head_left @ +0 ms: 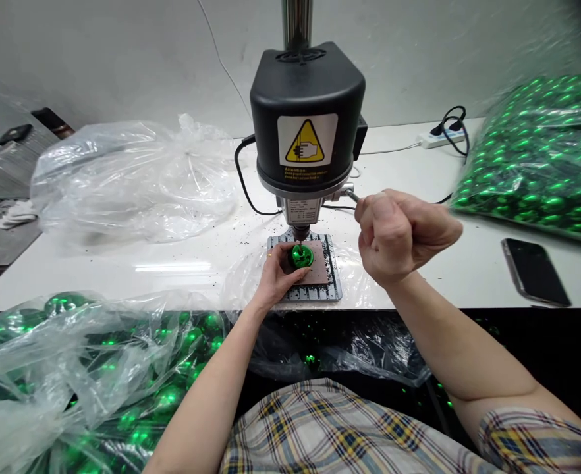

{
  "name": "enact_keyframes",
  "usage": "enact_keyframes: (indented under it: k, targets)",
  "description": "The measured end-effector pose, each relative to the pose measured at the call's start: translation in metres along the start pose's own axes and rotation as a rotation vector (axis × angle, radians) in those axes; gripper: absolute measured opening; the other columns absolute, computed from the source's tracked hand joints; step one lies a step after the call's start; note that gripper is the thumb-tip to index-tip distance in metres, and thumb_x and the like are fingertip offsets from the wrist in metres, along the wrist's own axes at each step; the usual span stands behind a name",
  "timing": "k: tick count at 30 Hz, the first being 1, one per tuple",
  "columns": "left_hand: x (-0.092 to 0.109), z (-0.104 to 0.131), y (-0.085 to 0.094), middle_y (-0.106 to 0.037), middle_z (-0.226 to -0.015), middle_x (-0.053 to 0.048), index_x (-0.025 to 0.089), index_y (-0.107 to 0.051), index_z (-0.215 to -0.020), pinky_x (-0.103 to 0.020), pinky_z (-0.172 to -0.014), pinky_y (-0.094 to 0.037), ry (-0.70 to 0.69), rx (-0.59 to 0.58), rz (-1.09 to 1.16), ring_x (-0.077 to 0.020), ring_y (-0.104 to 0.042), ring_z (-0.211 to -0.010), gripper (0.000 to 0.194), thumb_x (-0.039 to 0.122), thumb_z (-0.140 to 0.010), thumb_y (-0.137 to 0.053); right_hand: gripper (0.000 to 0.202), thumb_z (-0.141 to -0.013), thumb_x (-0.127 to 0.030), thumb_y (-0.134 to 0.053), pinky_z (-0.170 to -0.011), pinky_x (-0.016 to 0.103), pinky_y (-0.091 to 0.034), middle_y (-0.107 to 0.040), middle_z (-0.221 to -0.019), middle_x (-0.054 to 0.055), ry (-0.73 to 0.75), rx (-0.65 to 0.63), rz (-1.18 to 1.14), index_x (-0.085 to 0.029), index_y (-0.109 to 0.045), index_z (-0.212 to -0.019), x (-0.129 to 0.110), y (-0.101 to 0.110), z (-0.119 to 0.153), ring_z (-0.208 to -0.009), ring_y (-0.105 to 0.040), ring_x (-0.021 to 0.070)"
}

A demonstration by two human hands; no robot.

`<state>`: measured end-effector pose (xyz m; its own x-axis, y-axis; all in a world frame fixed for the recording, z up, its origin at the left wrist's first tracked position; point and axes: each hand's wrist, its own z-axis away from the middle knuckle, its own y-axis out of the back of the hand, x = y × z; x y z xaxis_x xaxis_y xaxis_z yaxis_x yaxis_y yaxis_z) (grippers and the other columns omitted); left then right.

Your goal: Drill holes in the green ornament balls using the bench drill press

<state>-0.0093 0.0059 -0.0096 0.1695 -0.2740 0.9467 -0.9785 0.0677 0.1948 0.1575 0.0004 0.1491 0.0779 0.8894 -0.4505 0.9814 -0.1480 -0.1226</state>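
A black drill press point(306, 99) with a yellow hand-warning label stands over a slotted metal base point(334, 289). On the base lies a pinkish board point(321, 266) with dark shavings around it. My left hand point(279, 273) holds a shiny green ball point(302, 257) on the board, thumb and fingers around its sides. The drill tip meets the top of the ball; whether it is inside cannot be made out. My right hand point(394, 230) is closed in a fist around the press's lever point(352, 195), to the right of the drill head.
Clear plastic bags point(137, 178) lie at the back left. Bags of green balls sit at the right point(542, 158) and front left point(172, 395). A phone point(536, 271) lies near the right front edge; a power strip point(441, 138) with black cables is behind.
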Motion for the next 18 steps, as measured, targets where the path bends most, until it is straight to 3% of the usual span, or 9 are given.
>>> enact_keyframes:
  k: [3,11,18]
  targets:
    - [0.000,0.001,0.000,-0.060,-0.116,-0.009,0.022,-0.056,-0.117,-0.043,-0.101,-0.049,-0.004,0.005,0.006,-0.0251,-0.060,-0.112,0.054,0.032,-0.070,-0.081,0.052,-0.084,-0.016,-0.057,-0.043,0.026,-0.020,-0.025,-0.044,-0.001,0.080,0.076,-0.081,-0.013,-0.020,-0.049,0.004,0.001,0.005,-0.040,-0.026,0.0064]
    - [0.002,0.001,0.000,-0.060,-0.116,-0.009,0.022,-0.056,-0.118,-0.042,-0.101,-0.048,0.011,0.004,0.002,-0.0246,-0.060,-0.112,0.054,0.031,-0.071,-0.080,0.046,-0.078,-0.006,-0.054,-0.043,0.025,-0.019,-0.020,-0.046,-0.003,0.234,0.023,-0.091,-0.014,-0.015,-0.054,0.016,0.001,0.009,-0.041,-0.021,0.0047]
    - [0.005,0.001,-0.001,-0.060,-0.115,-0.008,0.021,-0.055,-0.114,-0.042,-0.102,-0.047,0.009,0.005,0.031,-0.0241,-0.059,-0.113,0.051,0.029,-0.070,-0.080,0.041,-0.074,0.000,-0.050,-0.044,0.026,-0.018,-0.021,-0.047,-0.003,0.408,-0.127,-0.128,-0.015,-0.018,-0.054,0.021,0.005,0.016,-0.043,-0.021,0.0050]
